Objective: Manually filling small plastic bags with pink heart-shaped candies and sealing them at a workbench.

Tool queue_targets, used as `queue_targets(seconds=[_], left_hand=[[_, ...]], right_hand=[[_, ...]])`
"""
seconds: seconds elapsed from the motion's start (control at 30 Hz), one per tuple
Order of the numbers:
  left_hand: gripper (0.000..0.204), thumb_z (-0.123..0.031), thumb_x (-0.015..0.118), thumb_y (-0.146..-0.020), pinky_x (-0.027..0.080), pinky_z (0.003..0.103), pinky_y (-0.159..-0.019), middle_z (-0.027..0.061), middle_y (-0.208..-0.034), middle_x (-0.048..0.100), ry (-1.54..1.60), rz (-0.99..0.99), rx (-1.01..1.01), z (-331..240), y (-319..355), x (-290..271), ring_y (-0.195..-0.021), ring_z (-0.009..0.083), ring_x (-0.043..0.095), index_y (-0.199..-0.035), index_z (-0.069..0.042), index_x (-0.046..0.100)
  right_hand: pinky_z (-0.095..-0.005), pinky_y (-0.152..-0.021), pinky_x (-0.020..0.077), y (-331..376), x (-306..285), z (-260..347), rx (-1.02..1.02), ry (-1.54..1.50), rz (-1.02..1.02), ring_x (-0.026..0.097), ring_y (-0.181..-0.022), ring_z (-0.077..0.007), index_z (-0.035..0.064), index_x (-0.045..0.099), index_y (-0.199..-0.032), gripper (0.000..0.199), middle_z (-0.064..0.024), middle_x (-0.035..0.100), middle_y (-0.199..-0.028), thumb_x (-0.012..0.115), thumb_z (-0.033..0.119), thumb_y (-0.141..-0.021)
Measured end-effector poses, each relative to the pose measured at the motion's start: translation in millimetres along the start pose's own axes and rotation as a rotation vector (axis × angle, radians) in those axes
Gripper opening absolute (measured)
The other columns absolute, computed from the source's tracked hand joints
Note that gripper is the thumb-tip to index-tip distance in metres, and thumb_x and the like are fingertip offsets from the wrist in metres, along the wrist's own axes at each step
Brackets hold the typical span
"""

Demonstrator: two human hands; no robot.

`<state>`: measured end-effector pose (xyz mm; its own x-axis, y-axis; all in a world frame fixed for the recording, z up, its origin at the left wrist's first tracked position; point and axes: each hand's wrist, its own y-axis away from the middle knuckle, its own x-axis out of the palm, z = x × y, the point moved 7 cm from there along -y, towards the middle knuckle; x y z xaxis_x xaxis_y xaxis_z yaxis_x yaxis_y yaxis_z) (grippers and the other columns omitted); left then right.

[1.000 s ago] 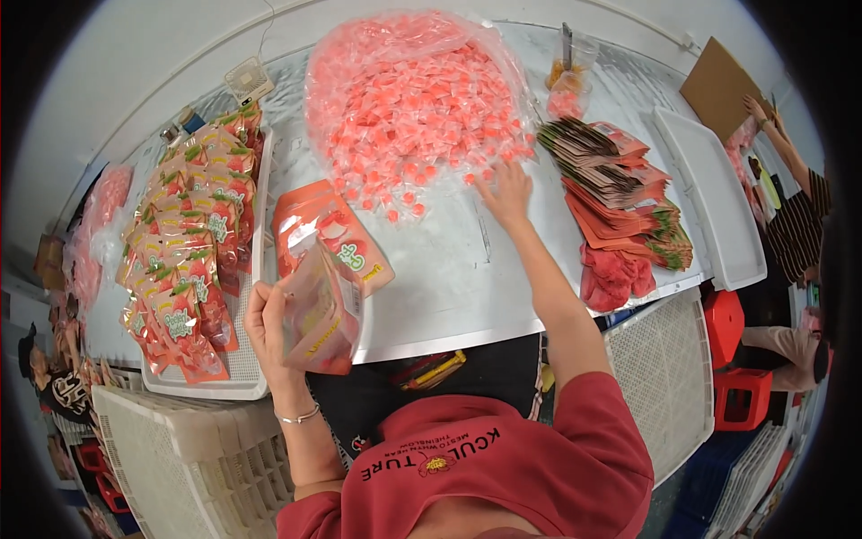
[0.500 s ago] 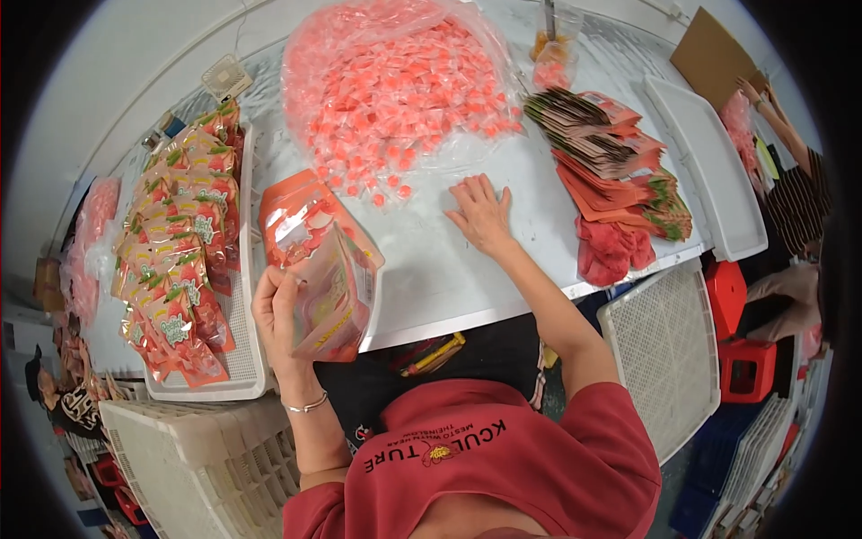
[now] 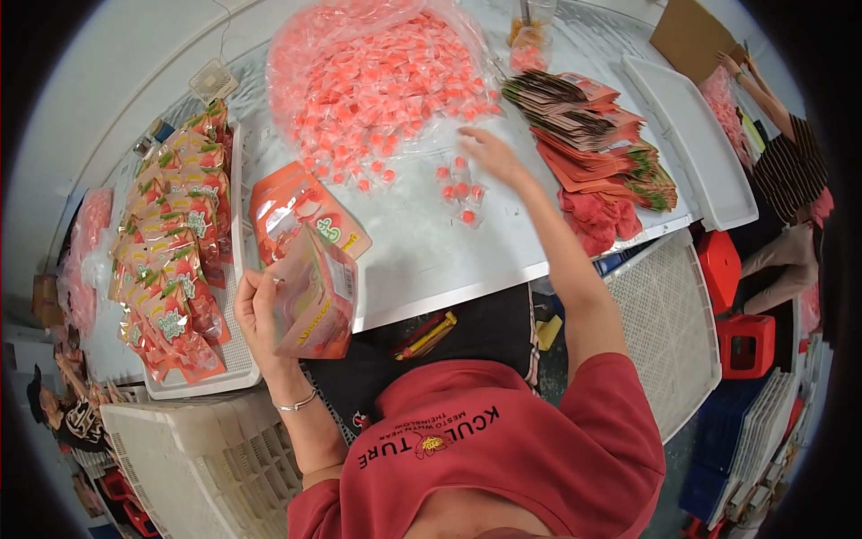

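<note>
My left hand [image 3: 258, 314] pinches the pouch [image 3: 316, 301]; my right hand [image 3: 489, 154], loosely open, looks empty, and a careless sweep could scatter these candies [image 3: 462, 190]!

Behind the bench [image 3: 404, 269], whose pale top catches a soft sheen of light, I face a plain whitish wall [image 3: 112, 108] with a thin strip running along it. Low on my left stand stacked white crates [image 3: 166, 458]; to my right, red plastic stools [image 3: 743, 326] and blue crates [image 3: 714, 427] stand near a dark greenish floor [image 3: 673, 472].
</note>
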<state>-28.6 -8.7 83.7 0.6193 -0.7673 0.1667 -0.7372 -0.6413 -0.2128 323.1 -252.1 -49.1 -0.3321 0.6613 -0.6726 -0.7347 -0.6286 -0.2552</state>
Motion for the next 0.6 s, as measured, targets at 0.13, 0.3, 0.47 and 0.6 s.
queue_targets(seconds=[0.13,0.3,0.47,0.6], left_hand=[[0.021,-0.015,0.053,-0.09,0.035,0.018,-0.063,-0.0021,-0.072,0.049,-0.017,-0.004,0.021,-9.5,2.9,-4.9,-0.068,0.0036,0.042,-0.072,-0.006,0.046],[0.018,-0.016,0.053,-0.09,0.035,0.018,-0.065,-0.0028,-0.074,0.049,0.039,-0.032,-0.016,-16.3,-7.1,6.3,-0.069,0.0037,0.043,-0.075,-0.007,0.047],[0.015,-0.016,0.052,-0.09,0.036,0.02,-0.064,-0.0036,-0.077,0.048,-0.002,0.044,0.01,-4.6,-34.4,59.5,-0.072,0.0036,0.043,-0.079,-0.008,0.048],[0.013,-0.013,0.048,-0.091,0.039,0.027,-0.062,0.0021,-0.076,0.049,-0.275,0.183,0.15,9.6,-46.8,98.9,-0.072,0.01,0.046,-0.082,-0.003,0.047]], right_hand=[[-0.0456,-0.105,0.0272,43.4,64.6,67.3,0.042,0.546,0.292,0.031,-0.13,-0.0333,0.0166,0.049,-0.129,0.055,-0.0124,0.04,-0.137,0.055,0.048,-0.083],[-0.0475,-0.083,0.0422,74.0,79.8,76.8,-0.217,0.487,0.028,0.047,-0.11,-0.0302,0.0163,0.06,-0.102,0.033,-0.008,0.051,-0.115,0.065,0.038,-0.077],[-0.0357,-0.053,0.0424,51.6,55.2,30.9,-0.158,0.44,-0.28,0.055,-0.07,-0.022,0.0107,0.058,-0.08,0.018,-0.0039,0.054,-0.078,0.066,0.026,-0.078],[-0.0234,-0.035,0.0301,21.9,8.3,43.4,0.35,-0.856,-0.4,0.042,-0.042,-0.008,0.009,0.055,-0.073,0.024,0.0023,0.046,-0.059,0.063,0.028,-0.085]])
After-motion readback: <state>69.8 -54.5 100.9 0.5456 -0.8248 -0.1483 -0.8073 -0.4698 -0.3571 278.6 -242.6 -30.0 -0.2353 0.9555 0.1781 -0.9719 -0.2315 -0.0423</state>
